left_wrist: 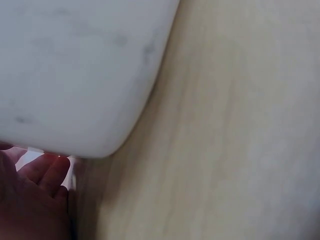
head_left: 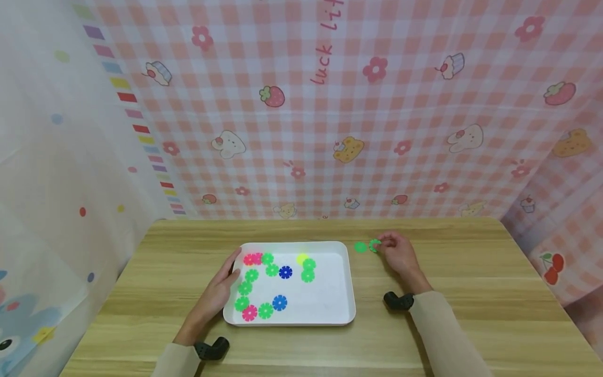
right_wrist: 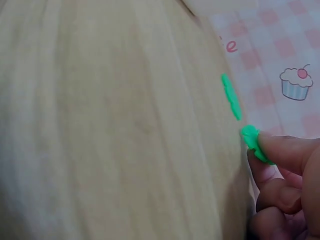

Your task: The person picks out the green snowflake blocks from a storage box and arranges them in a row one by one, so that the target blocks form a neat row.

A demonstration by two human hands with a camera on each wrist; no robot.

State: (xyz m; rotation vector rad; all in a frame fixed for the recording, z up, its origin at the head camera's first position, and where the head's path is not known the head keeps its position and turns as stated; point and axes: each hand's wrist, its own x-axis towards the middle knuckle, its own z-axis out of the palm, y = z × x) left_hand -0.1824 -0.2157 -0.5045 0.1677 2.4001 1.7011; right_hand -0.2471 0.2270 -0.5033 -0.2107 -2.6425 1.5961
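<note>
My left hand (head_left: pixel 218 292) holds the left edge of a white tray (head_left: pixel 327 301), its thumb over the rim. In the left wrist view, the fingers (left_wrist: pixel 56 172) are at the tray's side (left_wrist: pixel 85 100). Beyond the tray's right side, my right hand (head_left: pixel 400 257) pinches a green notched plastic disc (right_wrist: pixel 252 140) between thumb and finger, near the tabletop. Another green disc (head_left: pixel 360 247) lies flat just left of it. Inside the tray are several green discs (head_left: pixel 245 287), pink ones (head_left: pixel 249 313), two blue ones (head_left: pixel 280 302) and a yellow one (head_left: pixel 301 259), partly covered.
The wooden table (head_left: pixel 447 251) meets a pink checked cloth (head_left: pixel 320 183) at its back edge. A pale cloth (head_left: pixel 94 173) hangs on the left. Black devices (head_left: pixel 213 348) are worn on both wrists.
</note>
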